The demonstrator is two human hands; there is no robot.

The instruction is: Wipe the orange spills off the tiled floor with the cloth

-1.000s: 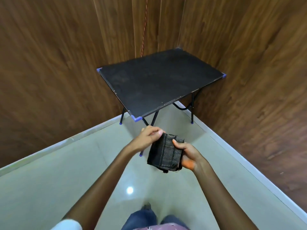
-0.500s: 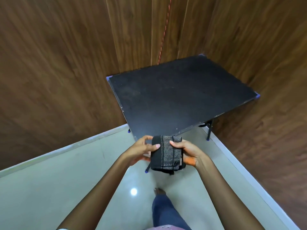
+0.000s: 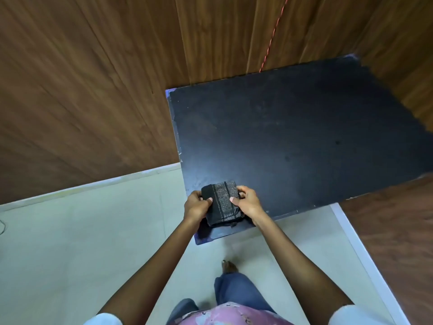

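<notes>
A folded dark grey cloth (image 3: 222, 202) with lighter stripes is held between both hands over the near left corner of a black table (image 3: 304, 141). My left hand (image 3: 195, 206) grips its left edge, thumb on top. My right hand (image 3: 248, 204) grips its right edge, thumb on top. Pale tiled floor (image 3: 82, 242) spreads below and to the left. No orange spill shows on the floor in this view.
Wooden wall panels (image 3: 82, 90) stand behind and to the right of the table, with a pale skirting strip (image 3: 351, 235) at the floor's edge. A red cord (image 3: 273, 36) hangs down the wall. My foot (image 3: 229, 267) and trouser leg are close to the table's corner.
I have stepped closer to the table, which now fills the upper right. Both hands carried the cloth forward and over the table's near corner, still gripping it on both sides.
</notes>
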